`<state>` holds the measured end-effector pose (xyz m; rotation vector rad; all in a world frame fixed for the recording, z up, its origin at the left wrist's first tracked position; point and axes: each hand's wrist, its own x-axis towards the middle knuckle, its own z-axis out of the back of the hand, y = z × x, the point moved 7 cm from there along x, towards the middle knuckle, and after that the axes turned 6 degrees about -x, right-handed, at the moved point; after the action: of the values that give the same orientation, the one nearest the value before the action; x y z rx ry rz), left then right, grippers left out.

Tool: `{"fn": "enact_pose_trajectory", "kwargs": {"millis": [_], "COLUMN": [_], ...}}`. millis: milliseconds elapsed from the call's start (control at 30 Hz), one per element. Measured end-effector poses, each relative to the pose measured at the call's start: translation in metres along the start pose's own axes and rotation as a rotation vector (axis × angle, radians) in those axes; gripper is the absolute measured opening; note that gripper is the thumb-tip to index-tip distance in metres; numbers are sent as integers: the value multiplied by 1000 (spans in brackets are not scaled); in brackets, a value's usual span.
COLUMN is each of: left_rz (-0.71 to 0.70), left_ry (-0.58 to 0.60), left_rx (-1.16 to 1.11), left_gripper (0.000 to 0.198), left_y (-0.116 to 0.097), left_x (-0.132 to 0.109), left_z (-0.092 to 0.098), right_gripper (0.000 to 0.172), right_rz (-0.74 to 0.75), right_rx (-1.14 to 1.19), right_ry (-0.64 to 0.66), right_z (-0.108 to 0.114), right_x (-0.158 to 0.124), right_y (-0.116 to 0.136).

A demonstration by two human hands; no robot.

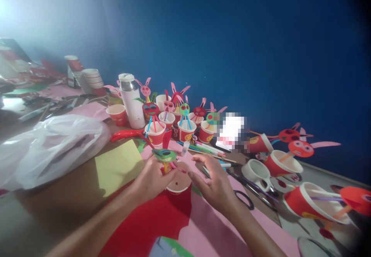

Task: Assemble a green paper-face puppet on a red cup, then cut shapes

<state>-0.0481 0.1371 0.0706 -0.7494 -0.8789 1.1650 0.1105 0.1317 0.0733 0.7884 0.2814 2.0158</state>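
Note:
My left hand [150,181] is closed around the straws of a green paper face [164,155], which stands over a red paper cup [179,183] lying upside down on red paper. My right hand [216,181] hovers at the cup's right side, fingers curled toward it; whether they pinch anything is unclear. A thin pink straw [177,168] runs between the two hands.
Several finished cup figures with paper faces [185,127] line the blue wall beside a white flask [131,102]. Scissors [252,191], pens [207,148], a yellow sheet [118,166], a plastic bag [49,145] and tipped cups [310,203] surround the hands.

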Motion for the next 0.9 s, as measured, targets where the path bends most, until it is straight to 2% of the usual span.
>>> {"fn": "enact_pose_trajectory", "kwargs": {"millis": [100, 133, 200, 300, 500, 700, 900], "left_rz": [11, 10, 9, 26, 25, 40, 69], "left_ry": [-13, -18, -30, -50, -59, -22, 6], "left_rx": [42, 47, 48, 37, 35, -6, 17], "left_gripper": [14, 14, 13, 11, 6, 5, 5], "left_y": [6, 7, 8, 10, 9, 7, 15], "left_x": [-2, -2, -3, -3, -2, -1, -2], "left_z": [-1, -2, -2, -3, -2, -5, -6], "right_gripper": [77, 87, 95, 95, 77, 73, 72], "right_rz": [-68, -67, -59, -56, 22, -35, -42], "right_rx": [124, 137, 158, 208, 205, 243, 242], "right_ry": [183, 227, 259, 234, 198, 210, 208], "right_z": [-13, -18, -26, -34, -43, -49, -45], "right_x": [-13, -16, -19, -17, -20, -24, -22], "right_y": [-13, -14, -11, -5, -3, -9, -6]}}
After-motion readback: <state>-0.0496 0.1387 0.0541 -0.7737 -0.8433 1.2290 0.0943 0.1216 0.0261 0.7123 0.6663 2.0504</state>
